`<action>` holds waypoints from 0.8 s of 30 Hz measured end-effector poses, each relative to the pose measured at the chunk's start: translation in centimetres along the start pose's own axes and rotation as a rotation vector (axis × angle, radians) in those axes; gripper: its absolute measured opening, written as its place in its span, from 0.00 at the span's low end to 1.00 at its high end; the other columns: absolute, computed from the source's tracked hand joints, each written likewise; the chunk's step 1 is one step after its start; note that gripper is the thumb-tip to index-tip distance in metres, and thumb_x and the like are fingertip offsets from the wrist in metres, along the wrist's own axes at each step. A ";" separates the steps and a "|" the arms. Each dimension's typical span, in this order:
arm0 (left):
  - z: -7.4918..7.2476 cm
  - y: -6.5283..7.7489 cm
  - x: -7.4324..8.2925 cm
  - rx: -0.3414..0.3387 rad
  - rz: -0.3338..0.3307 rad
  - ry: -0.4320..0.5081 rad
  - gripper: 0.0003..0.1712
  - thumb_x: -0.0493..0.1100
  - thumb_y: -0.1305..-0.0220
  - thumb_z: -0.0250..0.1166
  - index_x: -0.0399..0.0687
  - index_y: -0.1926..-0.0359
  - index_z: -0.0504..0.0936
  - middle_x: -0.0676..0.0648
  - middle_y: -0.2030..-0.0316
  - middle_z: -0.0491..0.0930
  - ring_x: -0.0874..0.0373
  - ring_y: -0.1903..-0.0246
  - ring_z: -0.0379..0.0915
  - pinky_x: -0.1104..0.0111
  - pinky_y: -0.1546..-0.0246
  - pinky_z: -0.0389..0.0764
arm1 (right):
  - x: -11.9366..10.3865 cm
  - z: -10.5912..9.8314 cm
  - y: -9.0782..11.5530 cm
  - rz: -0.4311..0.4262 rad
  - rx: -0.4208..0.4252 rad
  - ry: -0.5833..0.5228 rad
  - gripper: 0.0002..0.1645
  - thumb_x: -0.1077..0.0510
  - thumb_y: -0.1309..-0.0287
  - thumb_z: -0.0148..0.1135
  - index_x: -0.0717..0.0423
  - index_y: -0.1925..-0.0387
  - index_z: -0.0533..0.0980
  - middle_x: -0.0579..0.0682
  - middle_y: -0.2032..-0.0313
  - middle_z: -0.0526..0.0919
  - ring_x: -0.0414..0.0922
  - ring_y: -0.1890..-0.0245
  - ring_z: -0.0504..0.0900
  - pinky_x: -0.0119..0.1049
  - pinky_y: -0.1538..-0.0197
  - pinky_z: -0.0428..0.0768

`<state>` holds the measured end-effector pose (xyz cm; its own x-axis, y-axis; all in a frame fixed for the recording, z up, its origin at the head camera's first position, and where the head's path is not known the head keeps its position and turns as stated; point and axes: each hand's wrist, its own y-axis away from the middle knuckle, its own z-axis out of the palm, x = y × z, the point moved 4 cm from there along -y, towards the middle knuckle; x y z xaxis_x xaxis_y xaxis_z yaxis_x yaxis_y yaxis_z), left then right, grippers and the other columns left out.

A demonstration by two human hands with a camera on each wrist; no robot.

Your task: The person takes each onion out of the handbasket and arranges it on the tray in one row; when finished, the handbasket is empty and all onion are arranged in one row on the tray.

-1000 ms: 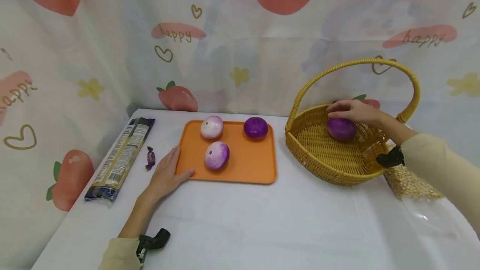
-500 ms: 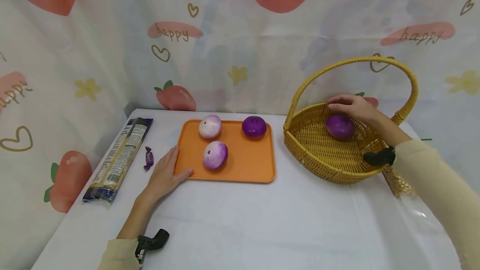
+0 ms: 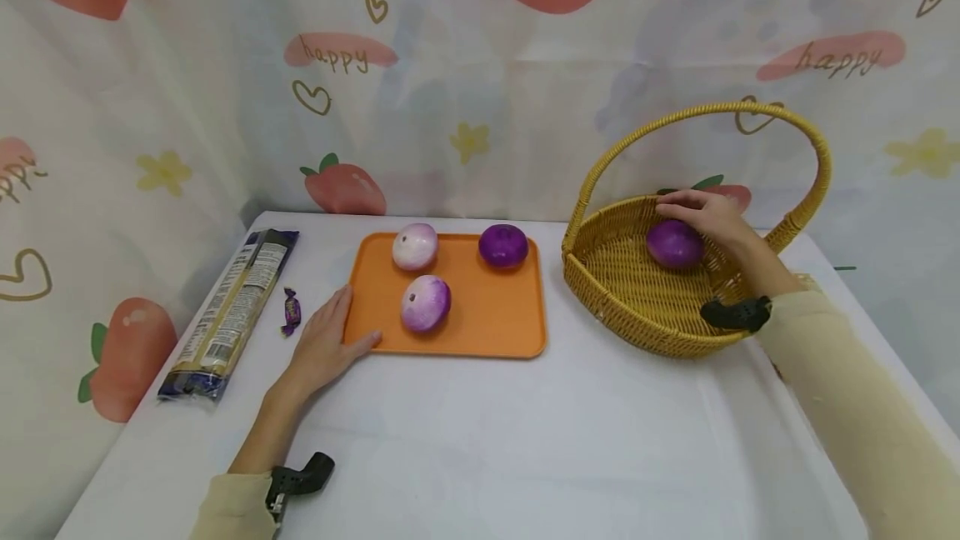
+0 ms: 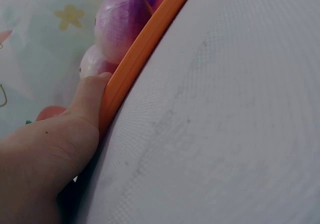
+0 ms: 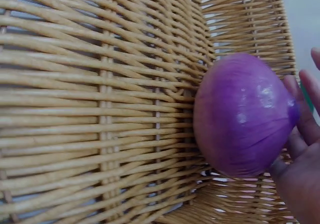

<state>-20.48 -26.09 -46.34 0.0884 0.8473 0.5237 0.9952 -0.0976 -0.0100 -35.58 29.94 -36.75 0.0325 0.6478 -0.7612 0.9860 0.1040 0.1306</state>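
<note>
In the head view my left hand [image 3: 321, 348] rests at the near left corner of an orange tray [image 3: 495, 323], fingers extended along its left side. The left wrist view shows the thumb [image 4: 90, 99] against the tray's rim. The tray bears two pale purple-and-white onions [image 3: 415, 246] [image 3: 425, 304] and a dark purple onion [image 3: 503, 246]. Another purple onion [image 5: 242, 116] sits in a yellow wicker basket [image 3: 637, 294]. Behind it, my right hand [image 3: 708, 215] reaches over the basket with loosely spread fingers, close against the onion's pointed end.
A long printed packet [image 3: 232, 311] lies at the left, with a small purple wrapped candy [image 3: 291, 312] beside it. The basket's tall arched handle [image 3: 697, 109] rises over the right hand. A patterned curtain [image 3: 420, 48] hangs behind the table. The right sleeve mostly covers a bag at the right.
The right hand has shifted slightly right over the onion, which stays in place in the basket; the right forearm has swung inward. The left hand stays at the tray. The head view has tilted slightly.
</note>
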 end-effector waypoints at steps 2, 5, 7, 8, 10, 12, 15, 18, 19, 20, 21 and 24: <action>0.0 0.0 0.0 -0.001 0.001 0.001 0.56 0.64 0.38 0.60 0.40 0.24 0.44 0.36 0.24 0.47 0.36 0.27 0.45 0.42 0.27 0.48 | 0.2 0.3 0.0 0.010 -0.018 -0.014 0.40 0.36 0.37 0.56 0.55 0.33 0.66 0.57 0.31 0.62 0.58 0.31 0.61 0.56 0.35 0.68; 0.0 0.0 0.0 -0.002 0.003 0.002 0.56 0.64 0.38 0.60 0.40 0.24 0.44 0.36 0.24 0.47 0.36 0.27 0.45 0.42 0.27 0.47 | 0.5 0.8 -0.2 0.024 -0.048 -0.017 0.40 0.36 0.37 0.56 0.57 0.33 0.65 0.60 0.28 0.58 0.61 0.29 0.58 0.58 0.33 0.66; 0.0 0.0 0.0 -0.005 0.001 0.004 0.56 0.64 0.38 0.60 0.40 0.24 0.44 0.36 0.24 0.47 0.36 0.27 0.45 0.42 0.27 0.47 | 0.7 1.1 -0.3 0.026 -0.063 0.000 0.41 0.36 0.38 0.57 0.57 0.33 0.66 0.59 0.28 0.58 0.61 0.31 0.60 0.55 0.36 0.70; 0.0 0.0 0.0 -0.005 0.001 0.004 0.56 0.64 0.38 0.60 0.40 0.24 0.44 0.36 0.24 0.47 0.36 0.27 0.45 0.42 0.27 0.47 | 0.8 1.2 -0.3 0.023 -0.071 0.011 0.41 0.35 0.38 0.57 0.57 0.33 0.66 0.59 0.28 0.57 0.60 0.31 0.62 0.51 0.38 0.72; 0.0 0.0 -0.1 -0.003 0.000 0.003 0.55 0.64 0.38 0.60 0.40 0.24 0.44 0.36 0.24 0.47 0.36 0.27 0.45 0.42 0.27 0.47 | 0.9 1.4 -0.4 0.007 -0.084 0.030 0.40 0.36 0.37 0.56 0.57 0.34 0.66 0.58 0.28 0.59 0.58 0.33 0.64 0.41 0.44 0.76; 0.0 0.0 0.0 -0.001 0.001 0.001 0.55 0.64 0.38 0.60 0.40 0.24 0.44 0.36 0.24 0.47 0.36 0.27 0.45 0.42 0.27 0.47 | 1.0 1.5 -0.5 -0.003 -0.100 0.055 0.40 0.36 0.37 0.56 0.57 0.34 0.66 0.57 0.30 0.61 0.57 0.36 0.67 0.32 0.51 0.77; 0.0 0.0 0.0 -0.005 0.000 0.003 0.55 0.64 0.38 0.60 0.40 0.24 0.44 0.36 0.24 0.47 0.36 0.27 0.45 0.42 0.27 0.47 | 1.3 1.9 -0.5 -0.022 -0.144 0.103 0.38 0.37 0.36 0.56 0.57 0.34 0.67 0.59 0.31 0.62 0.56 0.39 0.69 0.27 0.57 0.76; 0.1 0.0 0.0 -0.012 -0.004 0.005 0.56 0.65 0.38 0.60 0.40 0.24 0.43 0.36 0.24 0.47 0.36 0.26 0.45 0.42 0.27 0.47 | 1.5 2.2 -0.5 -0.037 -0.187 0.146 0.36 0.39 0.36 0.57 0.57 0.34 0.68 0.63 0.32 0.62 0.57 0.42 0.71 0.31 0.57 0.77; 0.1 0.0 0.0 -0.013 -0.005 0.002 0.56 0.65 0.38 0.60 0.41 0.24 0.43 0.36 0.24 0.47 0.36 0.26 0.44 0.42 0.27 0.47 | 1.5 2.3 -0.6 -0.039 -0.198 0.150 0.36 0.39 0.36 0.57 0.57 0.34 0.67 0.64 0.32 0.61 0.57 0.42 0.71 0.33 0.56 0.78; 0.1 0.0 0.0 -0.013 -0.004 0.000 0.56 0.65 0.38 0.60 0.41 0.24 0.43 0.36 0.24 0.47 0.36 0.26 0.45 0.42 0.27 0.47 | 1.5 2.4 -0.6 -0.038 -0.203 0.161 0.36 0.39 0.36 0.56 0.56 0.34 0.67 0.64 0.33 0.62 0.57 0.43 0.72 0.34 0.56 0.78; 0.1 0.0 0.0 -0.012 -0.004 0.000 0.56 0.65 0.38 0.60 0.41 0.24 0.43 0.36 0.24 0.47 0.36 0.26 0.45 0.42 0.27 0.47 | 1.6 2.4 -0.6 -0.034 -0.207 0.160 0.36 0.39 0.35 0.56 0.56 0.34 0.67 0.65 0.33 0.62 0.58 0.43 0.73 0.36 0.56 0.79; 0.0 0.0 0.0 -0.008 -0.001 -0.002 0.55 0.65 0.38 0.60 0.41 0.24 0.43 0.36 0.24 0.47 0.36 0.27 0.45 0.42 0.27 0.47 | 1.5 2.5 -0.6 -0.028 -0.208 0.169 0.36 0.39 0.35 0.56 0.55 0.33 0.66 0.65 0.34 0.62 0.58 0.44 0.73 0.39 0.56 0.80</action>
<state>-20.46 -26.08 -46.37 0.0870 0.8486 0.5218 0.9949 -0.1003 -0.0027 -35.73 28.97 -39.59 -0.0392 0.7572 -0.6519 0.9308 0.2650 0.2517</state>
